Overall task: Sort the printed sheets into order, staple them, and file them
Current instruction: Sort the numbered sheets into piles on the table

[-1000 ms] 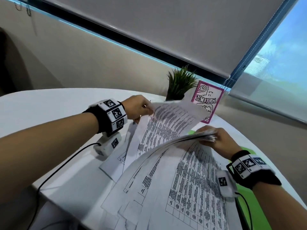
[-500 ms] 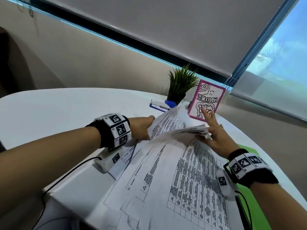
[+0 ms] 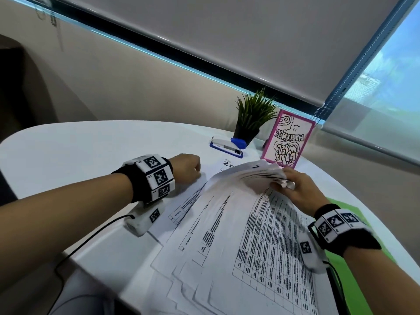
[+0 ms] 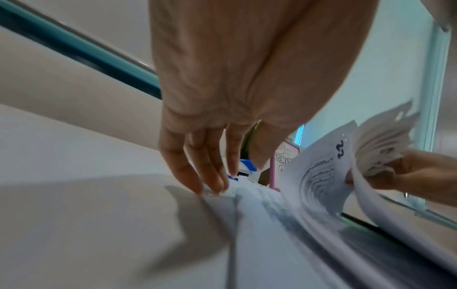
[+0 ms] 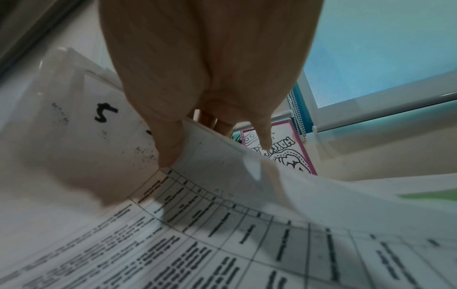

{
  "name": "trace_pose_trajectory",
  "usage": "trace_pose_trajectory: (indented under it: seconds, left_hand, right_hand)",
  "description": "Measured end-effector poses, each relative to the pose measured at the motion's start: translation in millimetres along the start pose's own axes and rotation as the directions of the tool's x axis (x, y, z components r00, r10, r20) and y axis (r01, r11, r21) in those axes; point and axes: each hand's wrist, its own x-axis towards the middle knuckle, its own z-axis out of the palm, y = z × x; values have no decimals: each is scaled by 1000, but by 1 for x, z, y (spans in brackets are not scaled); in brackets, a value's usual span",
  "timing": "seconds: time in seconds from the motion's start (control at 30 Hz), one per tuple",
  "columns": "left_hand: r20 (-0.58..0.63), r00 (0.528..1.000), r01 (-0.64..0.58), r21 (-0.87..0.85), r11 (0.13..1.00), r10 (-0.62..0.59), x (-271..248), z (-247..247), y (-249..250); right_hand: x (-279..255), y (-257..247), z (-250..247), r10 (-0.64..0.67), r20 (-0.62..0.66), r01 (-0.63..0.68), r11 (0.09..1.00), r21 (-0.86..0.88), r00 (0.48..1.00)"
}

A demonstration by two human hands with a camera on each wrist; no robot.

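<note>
Several printed sheets [image 3: 227,246] lie fanned out across the white table [image 3: 79,151], hanging over its near edge. My right hand [image 3: 288,184] pinches the lifted far corners of a bundle of sheets [image 3: 254,175], thumb under and fingers over; its wrist view shows the thumb [image 5: 168,154] on a curled page beside a sheet marked 5 [image 5: 103,115]. My left hand [image 3: 189,170] rests with straight fingertips [image 4: 210,183] on a flat sheet [image 3: 218,171] left of the bundle. A blue and white stapler [image 3: 227,145] lies beyond the sheets. A green folder [image 3: 354,287] lies under my right forearm.
A small potted plant [image 3: 252,119] and a pink-framed card [image 3: 287,138] stand at the table's far edge by the window blind. Cables run from both wrist cameras off the table's near side. Bare tabletop stretches to the left.
My left hand has brought its lifted sheet down flat onto the table at the left. My right hand, fingers spread half a second ago, now pinches the raised corners of the bundle. The stapler has come into view.
</note>
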Motion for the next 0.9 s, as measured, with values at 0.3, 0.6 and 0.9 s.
trace_pose_trajectory:
  seconds: [0.3,0.6,0.9]
  left_hand:
    - [356,933,97,-108,989,-53,-15,1,-10]
    - [552,834,106,-144,984,-9,-30,-12,-7]
    - [-80,996,52,94,994,-44,14,-20,-22]
  right_hand:
    - [7,-5,-4,10,2,-10,984,178,1000]
    - [23,-13,3,3,75,-18,981,195,997]
    - [39,-14,23,51,98,-47,998,-47,994]
